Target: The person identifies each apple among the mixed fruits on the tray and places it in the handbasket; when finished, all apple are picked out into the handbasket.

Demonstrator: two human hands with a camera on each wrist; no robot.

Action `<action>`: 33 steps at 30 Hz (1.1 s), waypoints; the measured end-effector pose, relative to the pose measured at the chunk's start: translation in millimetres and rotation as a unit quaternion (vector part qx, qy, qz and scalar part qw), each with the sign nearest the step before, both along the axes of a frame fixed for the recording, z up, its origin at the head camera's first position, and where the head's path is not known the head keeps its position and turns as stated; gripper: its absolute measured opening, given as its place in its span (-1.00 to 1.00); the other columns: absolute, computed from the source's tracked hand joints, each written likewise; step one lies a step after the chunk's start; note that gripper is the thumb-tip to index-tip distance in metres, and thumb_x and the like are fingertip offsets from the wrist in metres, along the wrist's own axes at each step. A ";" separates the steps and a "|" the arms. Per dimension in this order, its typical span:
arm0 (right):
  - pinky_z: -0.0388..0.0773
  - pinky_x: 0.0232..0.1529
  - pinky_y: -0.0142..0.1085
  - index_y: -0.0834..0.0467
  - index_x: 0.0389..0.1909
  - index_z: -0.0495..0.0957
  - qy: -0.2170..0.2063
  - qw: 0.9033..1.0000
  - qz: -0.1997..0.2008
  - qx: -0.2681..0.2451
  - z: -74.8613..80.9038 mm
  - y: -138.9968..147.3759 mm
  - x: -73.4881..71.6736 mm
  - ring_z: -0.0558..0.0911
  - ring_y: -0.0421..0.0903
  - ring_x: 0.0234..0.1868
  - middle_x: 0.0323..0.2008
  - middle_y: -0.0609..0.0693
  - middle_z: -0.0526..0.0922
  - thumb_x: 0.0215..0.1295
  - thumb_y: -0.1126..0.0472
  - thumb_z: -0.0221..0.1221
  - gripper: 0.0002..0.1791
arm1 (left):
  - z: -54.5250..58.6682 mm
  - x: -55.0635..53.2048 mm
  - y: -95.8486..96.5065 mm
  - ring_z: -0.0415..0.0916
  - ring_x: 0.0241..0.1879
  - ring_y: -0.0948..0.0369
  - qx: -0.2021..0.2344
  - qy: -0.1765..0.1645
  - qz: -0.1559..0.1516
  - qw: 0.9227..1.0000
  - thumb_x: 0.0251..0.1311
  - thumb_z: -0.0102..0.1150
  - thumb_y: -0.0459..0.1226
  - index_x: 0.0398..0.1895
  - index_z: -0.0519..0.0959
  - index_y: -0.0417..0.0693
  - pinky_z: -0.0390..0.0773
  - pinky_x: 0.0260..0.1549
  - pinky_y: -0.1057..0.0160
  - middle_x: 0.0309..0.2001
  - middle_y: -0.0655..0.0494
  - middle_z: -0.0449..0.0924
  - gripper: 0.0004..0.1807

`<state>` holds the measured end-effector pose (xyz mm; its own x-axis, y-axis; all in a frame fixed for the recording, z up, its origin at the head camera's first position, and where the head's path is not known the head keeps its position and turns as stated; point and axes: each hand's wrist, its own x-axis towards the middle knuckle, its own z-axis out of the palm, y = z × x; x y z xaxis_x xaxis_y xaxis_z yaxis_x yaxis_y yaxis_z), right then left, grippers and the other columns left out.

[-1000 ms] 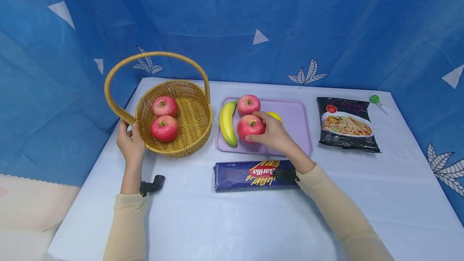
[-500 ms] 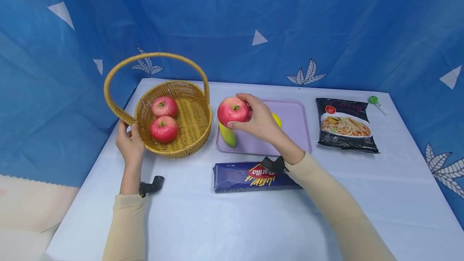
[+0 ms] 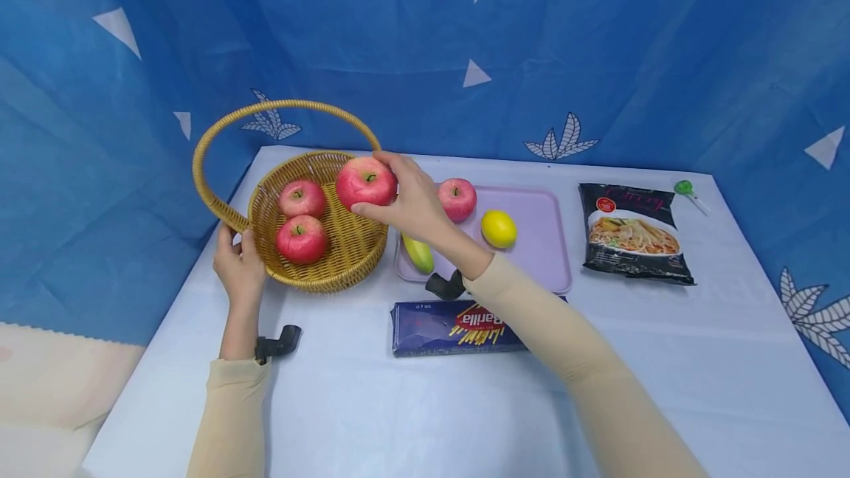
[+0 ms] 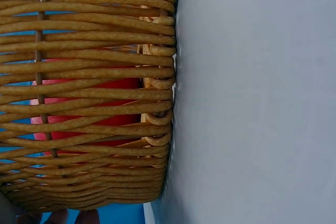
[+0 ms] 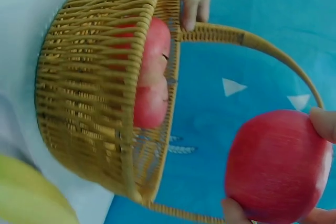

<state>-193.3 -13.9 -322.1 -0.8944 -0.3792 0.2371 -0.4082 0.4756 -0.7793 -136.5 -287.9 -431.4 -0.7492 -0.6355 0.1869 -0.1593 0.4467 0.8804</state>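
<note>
A red apple (image 3: 364, 181) is held between the thumb and fingers of my right hand (image 3: 417, 201), above the right side of the wicker basket (image 3: 355, 271). In the right wrist view this apple (image 5: 278, 166) appears clear of the basket's rim. Two more apples, a rear one (image 3: 302, 199) and a front one (image 3: 302, 239), lie side by side within the basket on its left. My left hand (image 3: 240, 264) grips the basket at the left foot of its arched handle (image 3: 285, 104). The left wrist view is mostly filled by the basket's woven wall (image 4: 94, 98).
Right of the basket, a lilac tray (image 3: 541, 242) carries an apple (image 3: 457, 200), a lemon (image 3: 499, 229) and a partly hidden banana (image 3: 418, 253). A blue pasta box (image 3: 432, 330) lies in front. Farther right are a black noodle packet (image 3: 634, 234) and a green lollipop (image 3: 684, 187).
My right hand has lifted the apple off the tray and carried it left over the basket. The lemon has come into fuller view. My left hand stays at the handle.
</note>
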 end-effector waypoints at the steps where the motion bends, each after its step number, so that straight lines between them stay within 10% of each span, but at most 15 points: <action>1: 0.45 0.30 -0.12 0.10 0.40 0.27 -0.001 1.000 0.000 0.000 -0.9 -5.0 -1.0 0.40 -0.04 0.31 0.32 0.01 0.42 0.03 -0.06 0.44 -0.08 | -0.4 0.0 -0.1 0.54 0.04 0.07 0.001 0.002 0.000 1.000 0.52 -0.21 -0.11 0.43 0.29 0.08 0.69 -0.02 0.10 0.34 0.07 0.41 -0.53; 33: 0.51 0.27 -0.16 0.09 0.44 0.24 -0.008 0.991 -0.089 0.100 -69.7 -93.1 -40.8 0.47 -0.01 0.28 0.31 0.06 0.42 0.11 -0.09 0.39 -0.09 | -0.9 -1.0 0.3 0.54 0.07 0.03 0.002 0.002 0.001 1.000 0.52 -0.23 -0.13 0.45 0.27 0.08 0.66 0.01 -0.02 0.36 0.04 0.40 -0.52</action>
